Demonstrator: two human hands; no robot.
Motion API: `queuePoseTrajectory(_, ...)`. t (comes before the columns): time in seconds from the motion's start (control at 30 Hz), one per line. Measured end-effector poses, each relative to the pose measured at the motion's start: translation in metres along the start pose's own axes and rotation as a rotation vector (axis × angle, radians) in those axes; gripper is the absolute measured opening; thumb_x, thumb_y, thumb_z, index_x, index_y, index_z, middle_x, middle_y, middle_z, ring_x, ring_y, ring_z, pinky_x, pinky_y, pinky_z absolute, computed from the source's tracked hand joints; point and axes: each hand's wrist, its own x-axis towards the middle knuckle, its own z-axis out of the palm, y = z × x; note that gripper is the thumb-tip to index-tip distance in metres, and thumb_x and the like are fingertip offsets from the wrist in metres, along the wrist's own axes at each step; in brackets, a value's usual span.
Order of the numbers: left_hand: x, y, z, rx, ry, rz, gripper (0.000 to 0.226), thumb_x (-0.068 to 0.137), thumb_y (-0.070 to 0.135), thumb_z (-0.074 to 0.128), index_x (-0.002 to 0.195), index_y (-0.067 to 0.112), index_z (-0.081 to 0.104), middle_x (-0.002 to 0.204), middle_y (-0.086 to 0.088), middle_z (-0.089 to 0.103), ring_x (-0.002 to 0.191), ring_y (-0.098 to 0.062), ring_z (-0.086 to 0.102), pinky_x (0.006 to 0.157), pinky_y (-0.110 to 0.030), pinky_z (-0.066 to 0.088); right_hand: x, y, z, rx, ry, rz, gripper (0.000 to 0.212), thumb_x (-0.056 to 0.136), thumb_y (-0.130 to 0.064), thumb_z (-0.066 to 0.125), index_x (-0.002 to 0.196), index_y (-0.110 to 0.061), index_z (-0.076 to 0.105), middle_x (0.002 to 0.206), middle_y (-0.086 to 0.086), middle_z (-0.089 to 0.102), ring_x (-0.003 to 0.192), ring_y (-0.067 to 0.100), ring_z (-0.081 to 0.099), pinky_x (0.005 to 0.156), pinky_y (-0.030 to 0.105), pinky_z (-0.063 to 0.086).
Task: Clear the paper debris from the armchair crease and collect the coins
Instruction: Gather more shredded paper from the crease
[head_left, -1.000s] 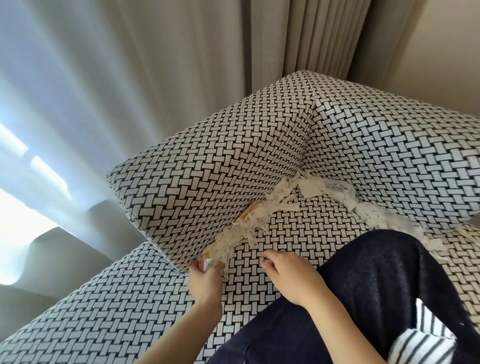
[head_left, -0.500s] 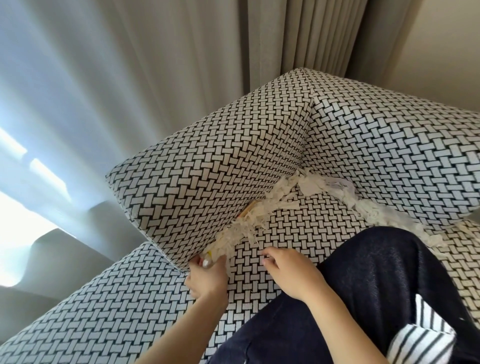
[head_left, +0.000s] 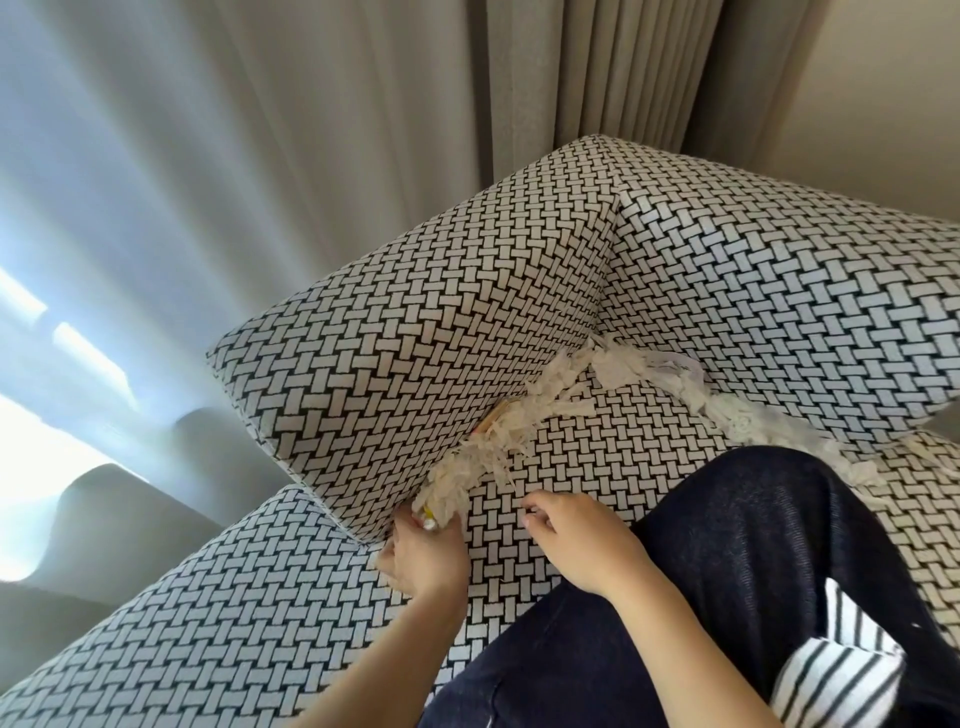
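We are pinching the near end of the shredded paper (head_left: 457, 475) packed along the armchair crease (head_left: 594, 342) with our left hand (head_left: 422, 558). Right hand (head_left: 579, 543) is curling on the seat cushion (head_left: 613, 457), contents unclear. No coins showing. Likely best lifting small clumps slowly, feeling for coins.

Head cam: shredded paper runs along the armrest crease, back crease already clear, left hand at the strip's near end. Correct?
One error: the back crease isn't clear; the head view shows shredded paper packed along it too. The paper does run along the armrest crease, and the left hand is at its near end.
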Motion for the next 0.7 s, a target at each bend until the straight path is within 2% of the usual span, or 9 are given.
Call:
queuePoseTrajectory(0.07,0.001,0.002,0.000,-0.043,-0.006,-0.018,0.036,0.078,0.025,0.069,0.105,0.025,0.047,0.078,0.007,0.032,0.104,-0.029,0.043,0.092,-0.047,0.046,0.000,0.001,0.000,0.002,-0.003,0.003,0.037,0.099,-0.038,0.037,0.131,-0.026,0.050,0.123,-0.008,0.062,0.101,0.012,0.061,0.083,0.030,0.050)
queuePoseTrajectory(0.1,0.001,0.003,0.000,-0.034,-0.007,-0.017,0.040,0.077,0.027,0.070,0.110,0.022,0.047,0.078,0.006,0.035,0.103,-0.027,0.042,0.092,-0.047,0.045,0.000,0.001,0.000,0.002,-0.006,0.003,0.037,0.099,-0.038,0.037,0.132,-0.027,0.050,0.123,-0.008,0.062,0.102,0.012,0.061,0.084,0.030,0.050)
queuePoseTrajectory(0.2,0.003,0.003,0.001,-0.003,-0.020,0.006,0.059,0.070,0.033,0.075,0.119,0.021,0.043,0.099,-0.002,0.053,0.106,-0.026,0.041,0.098,-0.046,0.038,0.001,0.001,0.001,0.001,-0.011,0.002,0.037,0.099,-0.039,0.037,0.132,-0.027,0.049,0.124,-0.008,0.062,0.104,0.012,0.061,0.084,0.030,0.050)
queuePoseTrajectory(0.27,0.005,-0.001,0.002,0.002,-0.030,0.049,0.066,0.068,0.035,0.076,0.123,0.023,0.042,0.110,-0.002,0.058,0.110,-0.024,0.040,0.100,-0.045,0.033,0.001,0.000,0.002,0.000,-0.009,-0.001,0.037,0.099,-0.038,0.037,0.132,-0.027,0.049,0.124,-0.008,0.061,0.105,0.012,0.060,0.085,0.030,0.050)
queuePoseTrajectory(0.37,0.006,-0.004,0.002,0.055,-0.088,0.099,0.056,0.072,0.038,0.071,0.122,0.030,0.047,0.112,0.002,0.060,0.114,-0.023,0.038,0.100,-0.045,0.030,0.002,0.000,0.001,0.005,0.001,0.006,0.037,0.099,-0.039,0.038,0.131,-0.027,0.050,0.121,-0.006,0.063,0.105,0.013,0.060,0.087,0.033,0.050)
queuePoseTrajectory(0.43,0.004,-0.004,0.002,0.152,-0.123,0.133,0.048,0.075,0.027,0.064,0.121,0.029,0.052,0.119,0.001,0.055,0.117,-0.026,0.035,0.102,-0.046,0.028,0.001,0.001,0.000,0.017,0.003,0.012,0.036,0.098,-0.039,0.038,0.129,-0.027,0.051,0.118,-0.006,0.064,0.102,0.013,0.060,0.086,0.034,0.051)
queuePoseTrajectory(0.5,0.003,-0.003,0.002,0.172,-0.149,0.143,0.054,0.072,0.020,0.063,0.124,0.026,0.051,0.124,0.001,0.051,0.120,-0.028,0.034,0.103,-0.048,0.027,0.001,0.000,0.000,0.033,0.006,0.021,0.036,0.098,-0.039,0.039,0.131,-0.027,0.050,0.118,-0.006,0.064,0.102,0.013,0.060,0.086,0.033,0.051)
queuePoseTrajectory(0.6,-0.002,-0.001,0.003,0.062,-0.221,0.117,0.054,0.070,0.023,0.071,0.120,0.021,0.050,0.118,-0.004,0.056,0.117,-0.030,0.045,0.101,-0.050,0.036,0.003,0.000,-0.002,0.062,0.016,0.033,0.039,0.097,-0.039,0.041,0.134,-0.028,0.047,0.118,-0.007,0.064,0.102,0.012,0.061,0.086,0.033,0.051)
queuePoseTrajectory(0.7,-0.015,0.002,0.003,-0.123,-0.342,0.098,0.062,0.067,0.023,0.082,0.120,0.016,0.050,0.111,-0.008,0.062,0.104,-0.028,0.059,0.090,-0.048,0.050,0.004,0.000,-0.004,0.104,0.017,0.051,0.044,0.096,-0.039,0.046,0.139,-0.031,0.040,0.121,-0.006,0.062,0.100,0.014,0.061,0.084,0.035,0.053)
